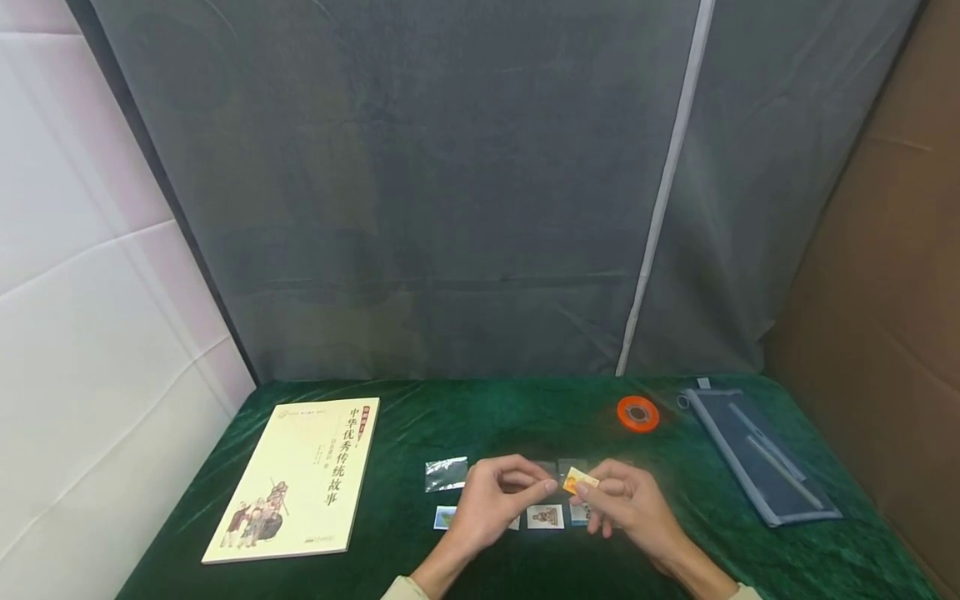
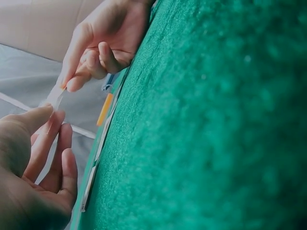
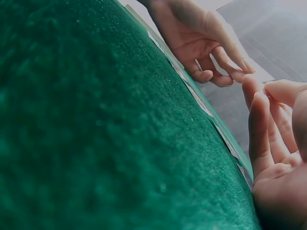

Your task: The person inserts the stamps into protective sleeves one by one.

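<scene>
Above the green-covered desk [image 1: 405, 433], the right hand [image 1: 630, 504] pinches a small yellow card [image 1: 573, 477], its lower corner hidden behind the thumb. The left hand [image 1: 497, 500] faces it, thumb and forefinger closed on a clear sleeve [image 2: 55, 99], faint in the left wrist view and barely discernible from the head; whether the card has entered it cannot be told. Below, a picture card [image 1: 545, 517] shows well, while the left hand partly covers a blue card [image 1: 444, 517]. Beyond, glare masks a clear packet [image 1: 446, 474]. Both forearms are cut off.
</scene>
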`<state>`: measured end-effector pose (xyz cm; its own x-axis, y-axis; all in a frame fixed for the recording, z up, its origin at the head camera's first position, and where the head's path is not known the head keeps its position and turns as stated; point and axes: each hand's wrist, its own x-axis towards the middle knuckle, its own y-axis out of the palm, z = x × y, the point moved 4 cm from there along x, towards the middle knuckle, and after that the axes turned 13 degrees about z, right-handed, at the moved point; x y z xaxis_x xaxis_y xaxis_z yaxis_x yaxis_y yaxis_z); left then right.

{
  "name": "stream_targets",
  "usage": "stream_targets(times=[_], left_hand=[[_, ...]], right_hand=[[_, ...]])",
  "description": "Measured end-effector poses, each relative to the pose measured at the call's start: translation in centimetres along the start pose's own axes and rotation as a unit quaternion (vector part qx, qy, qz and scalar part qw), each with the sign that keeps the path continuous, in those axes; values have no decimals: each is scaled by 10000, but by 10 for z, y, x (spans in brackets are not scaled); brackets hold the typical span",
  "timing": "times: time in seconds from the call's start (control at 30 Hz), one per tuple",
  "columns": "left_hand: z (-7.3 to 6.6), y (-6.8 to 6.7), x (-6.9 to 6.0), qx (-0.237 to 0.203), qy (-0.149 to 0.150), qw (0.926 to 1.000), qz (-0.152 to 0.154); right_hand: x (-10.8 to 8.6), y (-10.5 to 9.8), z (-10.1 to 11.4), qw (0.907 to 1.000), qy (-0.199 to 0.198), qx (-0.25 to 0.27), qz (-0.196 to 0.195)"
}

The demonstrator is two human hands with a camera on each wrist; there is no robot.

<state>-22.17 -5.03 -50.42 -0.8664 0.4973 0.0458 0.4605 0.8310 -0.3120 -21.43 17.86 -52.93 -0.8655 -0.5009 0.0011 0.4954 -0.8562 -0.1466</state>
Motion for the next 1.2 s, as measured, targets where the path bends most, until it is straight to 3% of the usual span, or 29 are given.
stream_targets(times=[0.27,0.43,0.67,1.2], left_hand=[[-1,4,-1,-187,-61,9998,19],[0,7,-2,-760,-150,9970,63],[0,12,-2,-1462,-128,9886,350],[-1,15,-3,-1435,-35,9885,471]], right_hand=[[0,1,0,9998,-23,-84,153],[-1,2,0,9995,-100,-129,270],[0,1,-1,9990,-238,-144,343],[-1,2,0,9988,-235,-96,426]])
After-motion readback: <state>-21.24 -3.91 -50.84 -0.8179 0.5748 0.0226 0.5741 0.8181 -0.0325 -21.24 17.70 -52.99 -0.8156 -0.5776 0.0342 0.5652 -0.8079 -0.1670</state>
